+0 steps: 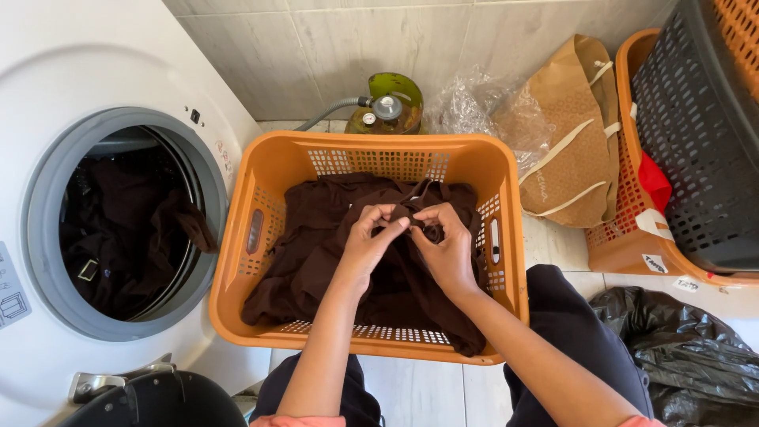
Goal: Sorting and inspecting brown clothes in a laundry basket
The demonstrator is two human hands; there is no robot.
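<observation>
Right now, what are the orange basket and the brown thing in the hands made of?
Basket: looks like hard plastic, smooth with a slight shine, with moulded rows of little holes. Brown thing: soft matte cloth, since it folds and wrinkles; which fabric is unclear. The left hand and right hand pinch it.

A dark brown garment [332,253] is lying crumpled in an orange laundry basket [237,261], its bunched upper fold being pinched up.
</observation>
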